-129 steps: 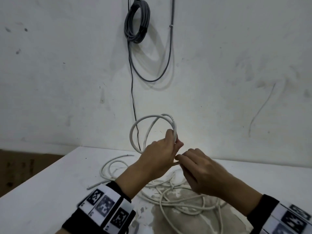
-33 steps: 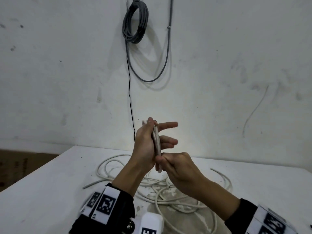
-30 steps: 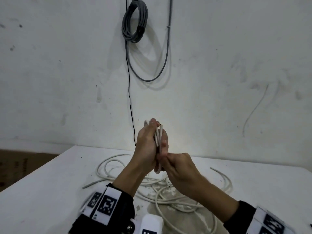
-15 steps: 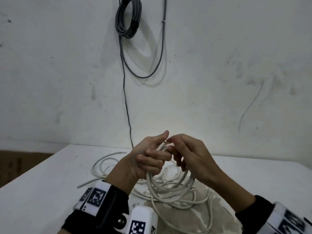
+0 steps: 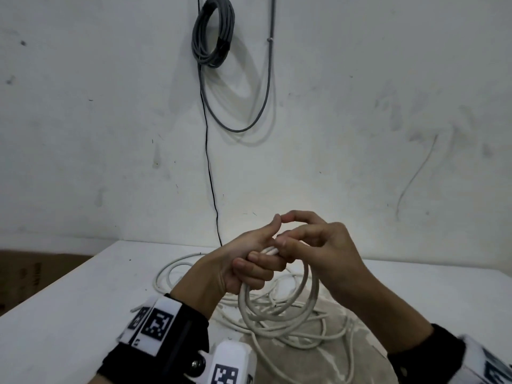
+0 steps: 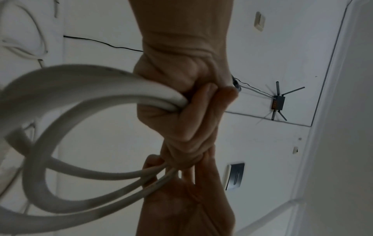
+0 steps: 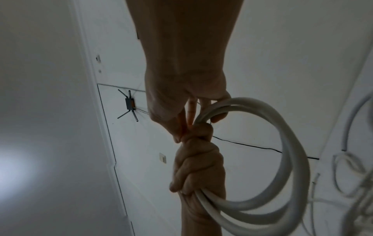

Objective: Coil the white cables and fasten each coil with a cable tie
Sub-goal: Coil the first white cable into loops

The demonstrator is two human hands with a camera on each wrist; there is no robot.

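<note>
A small coil of white cable (image 5: 279, 311) hangs in the air over the table. My left hand (image 5: 257, 263) grips the top of the coil (image 6: 84, 89), its fingers curled round the bundled turns. My right hand (image 5: 288, 234) meets it from the right and pinches the same coil (image 7: 286, 143) at the top, index fingertip against the left thumb. In the right wrist view my right hand (image 7: 201, 115) holds the turns just above my left hand (image 7: 197, 169). My right hand (image 6: 181, 183) comes up from below in the left wrist view. I cannot make out a cable tie.
More loose white cable (image 5: 177, 270) lies tangled on the white table (image 5: 83, 300), beneath and behind the hands. A grey cable coil (image 5: 213, 37) and a thin black wire (image 5: 210, 176) hang on the wall. Brown cardboard (image 5: 27, 273) stands beyond the table's left edge.
A second ago the coil was held upright and edge-on, higher up. Both hands have come down, and the coil now hangs as an open loop below them.
</note>
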